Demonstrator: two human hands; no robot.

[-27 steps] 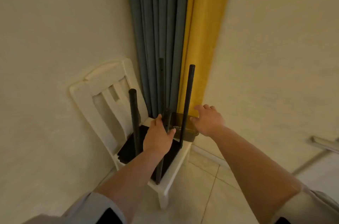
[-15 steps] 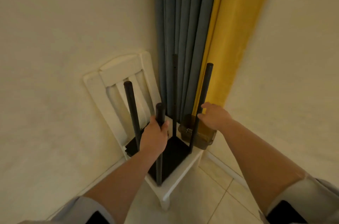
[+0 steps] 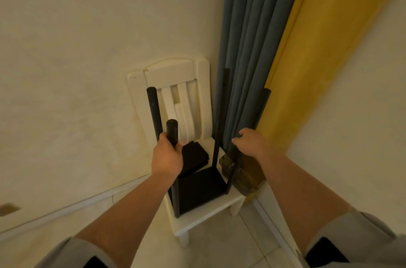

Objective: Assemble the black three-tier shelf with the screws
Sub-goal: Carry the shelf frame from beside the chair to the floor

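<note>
- A person looks down at a white chair (image 3: 204,217) standing in a corner, against a cream wall (image 3: 77,59) and beside grey-blue curtains (image 3: 248,37) and a yellow curtain (image 3: 318,48).
- The partly built black shelf (image 3: 202,186) stands on the chair seat: one black board at the bottom with four black poles rising from its corners.
- The left hand (image 3: 168,158) has its fingers wrapped around the near-left pole (image 3: 172,132), just below its top end.
- The right hand (image 3: 249,142) reaches toward the near-right pole (image 3: 262,109); its fingers are loosely curled, and whether they touch the pole cannot be told.
- The poles look like rigid, smooth tubes, probably light; the long uprights would likely make the frame top-heavy and apt to sway if the joints are loose.
- A sensible hold seems to be two poles at once, low near the board, or the board edge itself.
- More black boards (image 3: 195,154) lie stacked on the seat behind the frame.
- A small olive-brown container with a clasp (image 3: 239,176) sits at the seat's right edge, touching the near-right pole; its contents cannot be seen, and no screws are visible.
</note>
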